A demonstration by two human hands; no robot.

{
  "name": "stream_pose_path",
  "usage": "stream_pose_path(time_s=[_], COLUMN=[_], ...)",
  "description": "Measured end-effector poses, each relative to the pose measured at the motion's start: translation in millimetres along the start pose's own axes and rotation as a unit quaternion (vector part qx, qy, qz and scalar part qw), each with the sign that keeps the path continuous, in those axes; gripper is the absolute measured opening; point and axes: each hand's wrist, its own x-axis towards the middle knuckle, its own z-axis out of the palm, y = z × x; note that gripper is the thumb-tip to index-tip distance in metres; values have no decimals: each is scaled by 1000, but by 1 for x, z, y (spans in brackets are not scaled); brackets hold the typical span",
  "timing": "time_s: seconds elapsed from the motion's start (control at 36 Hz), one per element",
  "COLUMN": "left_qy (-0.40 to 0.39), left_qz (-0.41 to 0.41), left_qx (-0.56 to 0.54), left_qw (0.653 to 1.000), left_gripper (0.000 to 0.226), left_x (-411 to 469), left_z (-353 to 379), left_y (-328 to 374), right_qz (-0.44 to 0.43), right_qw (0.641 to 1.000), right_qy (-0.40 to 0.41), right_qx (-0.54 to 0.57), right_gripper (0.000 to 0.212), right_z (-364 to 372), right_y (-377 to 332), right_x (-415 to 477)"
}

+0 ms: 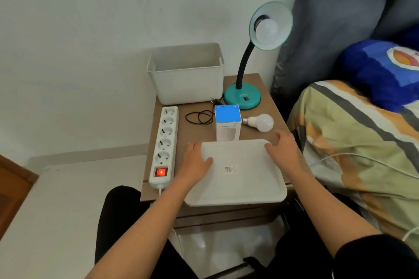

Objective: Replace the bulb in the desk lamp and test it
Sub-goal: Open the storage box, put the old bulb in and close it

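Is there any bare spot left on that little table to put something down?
Little. The white tray under both hands itself lies empty. A bare strip runs between the power strip and blue box, partly taken by a coiled black cord. Around the lamp base and loose bulb it is crowded.

Both bare forearms reached toward twelve o'clock; the left hand (196,161) lay flat, fingers spread, and the right hand (283,149) curled at one o'clock.

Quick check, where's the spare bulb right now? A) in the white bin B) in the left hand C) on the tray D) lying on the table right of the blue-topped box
D: the spare bulb lies on its side on the table, just right of the box; both hands are on the tray.
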Motion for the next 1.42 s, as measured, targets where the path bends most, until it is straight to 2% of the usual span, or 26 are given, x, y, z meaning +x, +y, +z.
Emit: stream_pose_path(time_s=[0.11, 0.22, 0.39, 0.56, 0.64, 0.83, 1.03, 1.11, 1.19, 1.25, 1.36, 1.42], left_qy=[-5, -6, -26, -37, -48, -136, -183, -168, -152, -135, -92, -79], left_qz=[5, 8, 10, 21, 22, -25, -22, -9, 7, 8, 28, 41], left_qx=[-8, -4, 38, 59, 65, 77, 154, 177, 188, 177, 154, 150], left_qw=[1000, 1000, 999, 997, 996, 987, 971, 970, 970, 975, 983, 985], left_gripper=[59, 51, 34, 43, 42, 46, 26, 32, 28, 23, 36, 31], left_x=[32, 57, 84, 94, 93, 84, 71, 69, 73, 80, 97, 109], left_z=[-12, -20, -26, -29, -31, -49, -83, -103, -125, -140, -170, -183], left_y=[9, 11, 13, 16, 16, 20, 38, 52, 65, 73, 86, 93], right_qz=[-40, -47, -81, -101, -84, -13, -40, -56, -86, -106, -162, -180], right_qw=[999, 997, 984, 972, 967, 975, 985, 989, 989, 988, 982, 981], right_qy=[16, -12, -69, -70, -83, -89, -29, -9, -3, -1, -14, -20], right_qx=[-8, -64, -142, -201, -226, -202, -165, -138, -123, -114, -92, -72], right_gripper=[42, 55, 60, 54, 53, 53, 49, 47, 49, 51, 51, 51], right_z=[-2, 4, 13, 18, 18, 10, -10, -23, -33, -35, -31, -25], right_y=[-23, -39, -45, -45, -44, -46, -68, -88, -112, -130, -166, -185], right_x=[36, 67, 92, 98, 96, 81, 63, 63, 68, 70, 76, 82])
